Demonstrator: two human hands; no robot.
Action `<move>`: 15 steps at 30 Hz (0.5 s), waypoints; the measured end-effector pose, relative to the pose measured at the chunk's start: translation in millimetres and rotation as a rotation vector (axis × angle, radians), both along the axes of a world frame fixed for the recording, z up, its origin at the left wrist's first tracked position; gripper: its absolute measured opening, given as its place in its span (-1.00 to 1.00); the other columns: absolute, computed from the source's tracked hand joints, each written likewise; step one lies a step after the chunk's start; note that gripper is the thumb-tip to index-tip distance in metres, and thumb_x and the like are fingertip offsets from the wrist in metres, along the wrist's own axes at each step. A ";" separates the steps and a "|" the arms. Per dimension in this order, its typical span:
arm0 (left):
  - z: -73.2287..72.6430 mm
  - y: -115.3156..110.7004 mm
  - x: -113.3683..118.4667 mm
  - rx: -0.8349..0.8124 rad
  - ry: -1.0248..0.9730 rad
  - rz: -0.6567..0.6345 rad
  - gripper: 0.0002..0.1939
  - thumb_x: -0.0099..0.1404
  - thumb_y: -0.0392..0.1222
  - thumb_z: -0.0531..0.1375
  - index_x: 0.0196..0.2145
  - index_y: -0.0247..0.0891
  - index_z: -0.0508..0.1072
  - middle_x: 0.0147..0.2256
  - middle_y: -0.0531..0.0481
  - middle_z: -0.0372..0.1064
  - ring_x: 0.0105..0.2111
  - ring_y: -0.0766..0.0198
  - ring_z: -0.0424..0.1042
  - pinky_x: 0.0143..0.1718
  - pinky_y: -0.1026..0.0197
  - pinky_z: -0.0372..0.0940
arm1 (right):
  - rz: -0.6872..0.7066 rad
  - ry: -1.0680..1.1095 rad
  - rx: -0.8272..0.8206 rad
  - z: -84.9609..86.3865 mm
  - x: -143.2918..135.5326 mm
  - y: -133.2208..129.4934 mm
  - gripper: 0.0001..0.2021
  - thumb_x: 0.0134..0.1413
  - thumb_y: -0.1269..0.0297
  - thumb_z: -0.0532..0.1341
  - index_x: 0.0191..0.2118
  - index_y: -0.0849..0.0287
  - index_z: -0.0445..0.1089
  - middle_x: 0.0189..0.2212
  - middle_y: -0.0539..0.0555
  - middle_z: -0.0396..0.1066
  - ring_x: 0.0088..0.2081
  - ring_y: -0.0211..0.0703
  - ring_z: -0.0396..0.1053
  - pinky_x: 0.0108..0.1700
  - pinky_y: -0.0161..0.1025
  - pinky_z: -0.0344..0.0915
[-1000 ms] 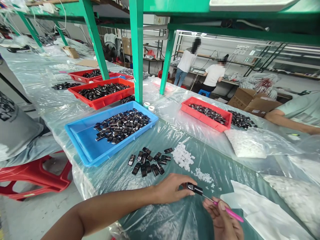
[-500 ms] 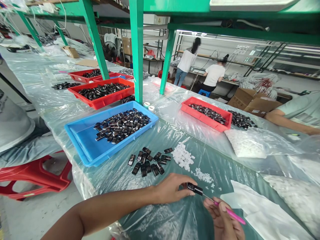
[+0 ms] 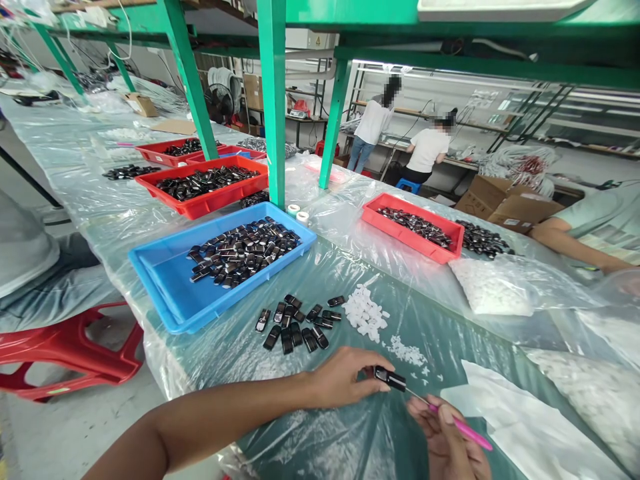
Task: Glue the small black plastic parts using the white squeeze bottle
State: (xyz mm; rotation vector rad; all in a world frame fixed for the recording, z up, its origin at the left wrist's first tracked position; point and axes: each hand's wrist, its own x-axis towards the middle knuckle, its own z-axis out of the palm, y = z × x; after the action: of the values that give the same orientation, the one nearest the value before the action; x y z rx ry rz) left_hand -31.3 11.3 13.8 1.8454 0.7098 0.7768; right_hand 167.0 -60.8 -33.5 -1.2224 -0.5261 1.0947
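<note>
Between thumb and fingers, my left hand (image 3: 345, 377) grips a small black part (image 3: 390, 378) above the plastic-covered table. My right hand (image 3: 450, 433) holds a pink-handled tool (image 3: 467, 431), its thin metal tip touching the black part's right end. Behind my left hand lie several loose black parts (image 3: 296, 335). Beside them are a heap of white pieces (image 3: 366, 313) and a scatter of smaller white bits (image 3: 409, 351).
A blue tray (image 3: 165, 287) of black parts stands at the left, a red tray (image 3: 410, 235) farther right. Green posts (image 3: 273, 107) rise behind. White bags (image 3: 493, 287) lie at the right. People sit at both sides; two more are at the back.
The seated person at the left has shifted slightly, and the forearm of the person at the right has moved. My hands look unchanged.
</note>
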 end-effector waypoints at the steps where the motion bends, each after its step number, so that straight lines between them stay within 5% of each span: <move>1: -0.1 0.0 0.0 -0.007 0.003 -0.001 -0.68 0.24 -0.16 0.15 -0.04 -0.23 0.40 -0.18 -0.08 0.44 -0.24 0.25 0.41 -0.22 0.29 0.29 | -0.004 -0.004 0.001 0.4 -0.3 0.1 -0.70 -0.14 0.13 0.32 -0.30 0.25 0.45 -0.43 0.14 0.53 -0.33 0.00 0.49 -0.19 -0.05 0.41; 15: -0.3 0.7 0.8 -0.004 0.006 0.000 -0.69 0.24 -0.17 0.15 -0.05 -0.23 0.40 -0.19 -0.08 0.44 -0.24 0.24 0.42 -0.22 0.28 0.29 | -0.016 -0.020 0.001 0.4 0.3 1.8 -0.69 -0.16 0.13 0.32 -0.31 0.26 0.45 -0.45 0.14 0.52 -0.34 0.02 0.49 -0.19 0.00 0.39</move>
State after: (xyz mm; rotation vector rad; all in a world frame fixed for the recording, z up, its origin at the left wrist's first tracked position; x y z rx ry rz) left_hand -30.4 12.0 13.4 1.8448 0.7147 0.7698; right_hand 167.3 -58.9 -33.1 -1.2361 -0.5318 1.0695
